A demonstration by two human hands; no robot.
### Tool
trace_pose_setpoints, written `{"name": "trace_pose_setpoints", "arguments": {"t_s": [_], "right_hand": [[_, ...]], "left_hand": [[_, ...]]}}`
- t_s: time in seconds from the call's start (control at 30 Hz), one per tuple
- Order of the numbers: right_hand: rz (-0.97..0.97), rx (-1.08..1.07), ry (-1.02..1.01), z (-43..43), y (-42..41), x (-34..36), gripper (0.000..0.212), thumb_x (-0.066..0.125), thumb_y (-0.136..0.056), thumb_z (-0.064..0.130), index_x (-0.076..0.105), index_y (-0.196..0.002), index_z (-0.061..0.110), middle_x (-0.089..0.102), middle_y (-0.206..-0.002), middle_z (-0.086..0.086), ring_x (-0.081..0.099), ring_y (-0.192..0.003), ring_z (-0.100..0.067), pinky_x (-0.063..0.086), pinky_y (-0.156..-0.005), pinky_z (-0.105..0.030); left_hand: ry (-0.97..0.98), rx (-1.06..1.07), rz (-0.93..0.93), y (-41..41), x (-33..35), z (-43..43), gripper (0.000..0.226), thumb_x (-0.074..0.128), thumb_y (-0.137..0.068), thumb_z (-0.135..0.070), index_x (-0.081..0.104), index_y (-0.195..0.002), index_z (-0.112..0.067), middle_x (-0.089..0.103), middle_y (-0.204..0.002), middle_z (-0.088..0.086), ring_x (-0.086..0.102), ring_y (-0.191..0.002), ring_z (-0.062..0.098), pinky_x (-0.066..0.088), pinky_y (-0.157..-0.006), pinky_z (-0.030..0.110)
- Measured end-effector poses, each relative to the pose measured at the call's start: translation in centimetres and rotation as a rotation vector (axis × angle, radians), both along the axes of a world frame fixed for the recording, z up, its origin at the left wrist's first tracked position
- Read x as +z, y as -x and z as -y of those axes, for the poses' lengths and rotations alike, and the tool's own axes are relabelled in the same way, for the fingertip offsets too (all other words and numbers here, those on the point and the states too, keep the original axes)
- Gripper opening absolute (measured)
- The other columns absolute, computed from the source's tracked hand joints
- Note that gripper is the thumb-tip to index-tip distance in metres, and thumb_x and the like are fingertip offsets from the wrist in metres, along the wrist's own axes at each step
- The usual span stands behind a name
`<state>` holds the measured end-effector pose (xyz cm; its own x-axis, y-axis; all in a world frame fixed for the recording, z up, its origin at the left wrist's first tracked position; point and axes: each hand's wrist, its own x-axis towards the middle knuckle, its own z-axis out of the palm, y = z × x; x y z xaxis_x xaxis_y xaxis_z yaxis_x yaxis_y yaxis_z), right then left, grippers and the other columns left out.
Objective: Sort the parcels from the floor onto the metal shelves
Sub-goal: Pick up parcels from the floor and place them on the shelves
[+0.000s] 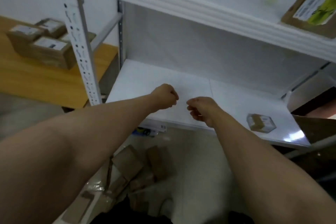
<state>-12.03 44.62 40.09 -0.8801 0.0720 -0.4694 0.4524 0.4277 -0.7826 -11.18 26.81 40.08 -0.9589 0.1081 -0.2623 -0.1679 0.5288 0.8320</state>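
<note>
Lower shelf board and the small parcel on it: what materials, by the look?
Lower shelf board: likely white-painted metal or laminate; smooth, glossy, glare near its right end. Small parcel: matte brown cardboard with a pale label; shiny patches suggest tape.

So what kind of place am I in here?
Probably a parcel storage or sorting room: metal shelves hold labelled parcels, more parcels lie heaped on the floor, and boxes sit stacked on a wooden table.
</note>
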Motion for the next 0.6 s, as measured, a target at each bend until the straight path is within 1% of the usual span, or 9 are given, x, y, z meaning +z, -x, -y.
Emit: {"name": "trace_pose_setpoints", "arguments": {"t_s": [0.1, 0.17, 0.23, 0.27, 0.33, 0.37, 0.43, 0.53, 0.6], "right_hand": [[0.229, 0.228, -0.097, 3.0, -1.7, -5.6, 0.011, 0.066, -0.094, 0.01, 0.069, -0.102, 0.003, 0.069, -0.085, -0.013, 0.061, -0.062, -0.018, 0.051, -0.056, -0.027], [0.305, 0.302, -0.124, 4.8, -2.6, -8.9, 0.004, 0.064, -0.095, 0.008, 0.067, -0.098, 0.007, 0.066, -0.081, -0.012, 0.059, -0.063, -0.018, 0.049, -0.059, -0.028], [0.357, 0.335, -0.136, 6.3, -3.5, -12.2, 0.005, 0.059, -0.099, 0.008, 0.06, -0.095, 0.012, 0.064, -0.078, -0.008, 0.057, -0.062, -0.015, 0.047, -0.059, -0.027], [0.38, 0.343, -0.139, 6.8, -4.0, -13.8, 0.009, 0.057, -0.1, 0.008, 0.058, -0.092, 0.013, 0.062, -0.077, -0.007, 0.055, -0.061, -0.015, 0.046, -0.058, -0.027], [0.45, 0.36, -0.136, 7.5, -5.2, -17.3, 0.018, 0.054, -0.101, 0.006, 0.057, -0.085, 0.013, 0.059, -0.074, -0.007, 0.052, -0.059, -0.014, 0.044, -0.056, -0.027], [0.492, 0.363, -0.133, 7.7, -5.9, -19.0, 0.021, 0.053, -0.101, 0.006, 0.057, -0.082, 0.013, 0.058, -0.073, -0.007, 0.051, -0.058, -0.015, 0.043, -0.055, -0.027], [0.563, 0.376, -0.139, 7.9, -7.0, -22.8, 0.022, 0.054, -0.099, 0.004, 0.057, -0.079, 0.012, 0.057, -0.071, -0.008, 0.049, -0.056, -0.015, 0.04, -0.053, -0.026], [0.617, 0.376, -0.16, 8.1, -8.1, -28.5, 0.023, 0.055, -0.097, 0.004, 0.057, -0.075, 0.012, 0.055, -0.066, -0.008, 0.047, -0.052, -0.015, 0.039, -0.051, -0.024], [0.629, 0.382, -0.175, 8.2, -8.5, -32.5, 0.021, 0.057, -0.096, 0.01, 0.056, -0.076, 0.016, 0.055, -0.066, -0.004, 0.049, -0.052, -0.014, 0.04, -0.05, -0.025]], "left_hand": [[0.024, 0.052, 0.176, -1.9, -4.8, 4.0, 0.015, 0.064, -0.09, -0.005, 0.068, -0.104, -0.003, 0.066, -0.087, 0.006, 0.06, -0.07, 0.014, 0.051, -0.053, 0.019], [0.041, 0.097, 0.265, -2.7, -7.9, 6.1, 0.02, 0.062, -0.089, -0.005, 0.068, -0.108, 0.0, 0.064, -0.087, 0.007, 0.06, -0.074, 0.018, 0.05, -0.06, 0.022], [0.025, 0.163, 0.365, -3.7, -11.0, 7.6, 0.019, 0.06, -0.09, -0.005, 0.066, -0.107, -0.001, 0.064, -0.09, 0.009, 0.058, -0.078, 0.019, 0.049, -0.069, 0.026], [0.017, 0.198, 0.404, -4.3, -12.6, 8.1, 0.017, 0.059, -0.091, -0.006, 0.065, -0.106, -0.001, 0.064, -0.092, 0.011, 0.058, -0.078, 0.019, 0.048, -0.069, 0.027], [0.008, 0.264, 0.482, -5.8, -15.7, 8.8, 0.016, 0.057, -0.092, -0.006, 0.064, -0.106, -0.002, 0.065, -0.095, 0.016, 0.058, -0.078, 0.023, 0.048, -0.063, 0.03], [-0.008, 0.297, 0.521, -6.6, -17.3, 9.0, 0.013, 0.057, -0.092, -0.006, 0.063, -0.103, -0.004, 0.065, -0.091, 0.016, 0.058, -0.074, 0.023, 0.047, -0.06, 0.029], [-0.023, 0.352, 0.591, -7.9, -20.7, 9.2, 0.01, 0.055, -0.093, -0.009, 0.062, -0.1, -0.006, 0.064, -0.085, 0.013, 0.058, -0.069, 0.02, 0.046, -0.055, 0.026], [-0.047, 0.391, 0.682, -9.5, -25.9, 9.0, 0.017, 0.054, -0.093, -0.008, 0.062, -0.107, -0.001, 0.065, -0.094, 0.019, 0.059, -0.072, 0.023, 0.045, -0.052, 0.026], [-0.047, 0.383, 0.732, -10.5, -29.1, 8.7, 0.01, 0.055, -0.092, -0.005, 0.062, -0.098, -0.001, 0.062, -0.087, 0.019, 0.056, -0.065, 0.023, 0.044, -0.049, 0.025]]}}
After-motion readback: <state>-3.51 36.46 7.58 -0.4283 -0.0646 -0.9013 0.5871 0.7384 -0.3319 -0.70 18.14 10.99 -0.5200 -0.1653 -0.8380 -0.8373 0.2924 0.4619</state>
